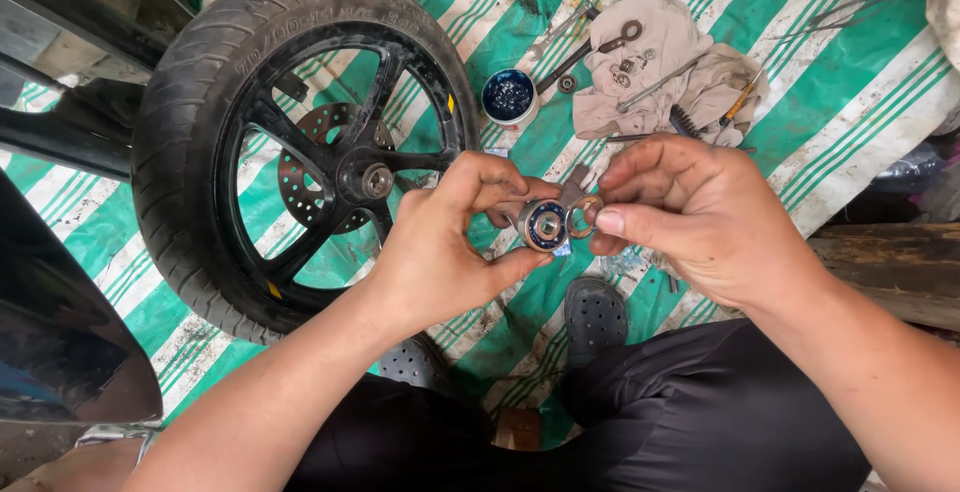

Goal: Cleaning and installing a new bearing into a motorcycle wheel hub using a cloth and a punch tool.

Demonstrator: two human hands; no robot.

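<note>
My left hand [445, 237] pinches a round metal ball bearing [544, 224] with a blue-greased face between thumb and fingers. Right beside it, my right hand [690, 214] holds a thin brownish metal ring [584, 214] by its fingertips, its edge touching the bearing. Both hands hover over a green-and-white striped tarp [850, 102]. A black motorcycle wheel [300, 142] with tyre, spokes and brake disc lies flat on the tarp to the left of my hands.
A small tub of blue grease [509, 95] stands behind my hands. A dirty rag [660, 67] with wrenches, small parts and a screwdriver lies at the back right. Black bodywork is at the left edge [60, 332]. A wooden plank [900, 262] lies right.
</note>
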